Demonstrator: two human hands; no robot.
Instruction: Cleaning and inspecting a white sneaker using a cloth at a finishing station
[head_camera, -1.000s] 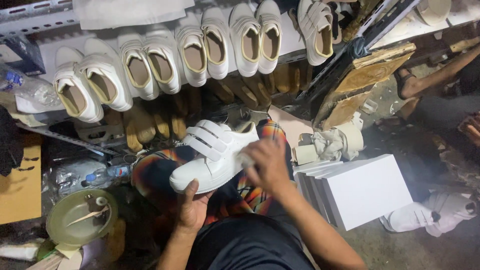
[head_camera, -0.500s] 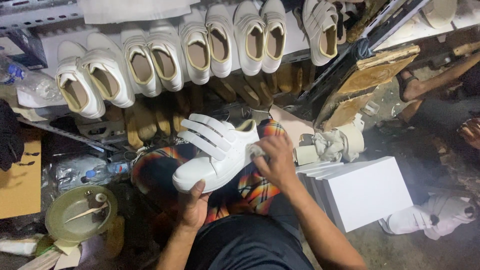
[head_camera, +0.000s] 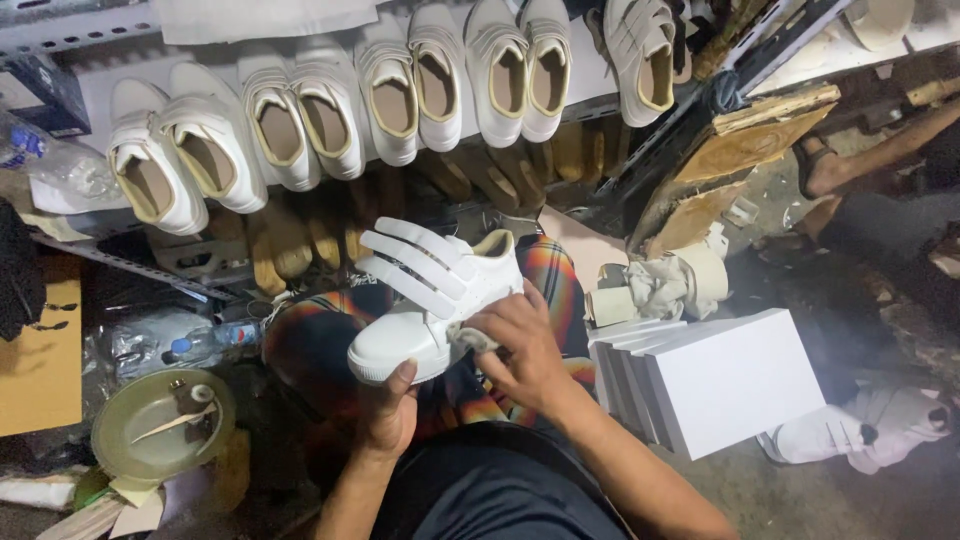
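The white strap shoe (head_camera: 435, 300) lies across the person's lap on a plaid cloth (head_camera: 545, 290), its long axis slanting from the toe, low and toward the left hand (head_camera: 390, 410), up to the heel opening, which points away and toward the right. Its three straps fan open on the far-left side of the upper.

The left hand sits directly under the toe end — thumb pressed up against the sole edge, fingers curled beneath, grasping the shoe from below. The right hand (head_camera: 525, 350) is just as near, lying against the shoe's near side at mid-length, its fingers closed on a small pale rag (head_camera: 470, 338) pressed to the side wall. So the shoe lies above and beyond both hands, the toe over the left, the waist just left of the right.

Farther right of the right hand stands a stack of white boxes (head_camera: 715, 380), and beyond that stack a wad of rags and tape rolls (head_camera: 670, 285). Left of the left hand sits a green dish (head_camera: 155, 435) on the floor. Far beyond both hands — on a rack — runs a row of white shoes (head_camera: 400, 85).
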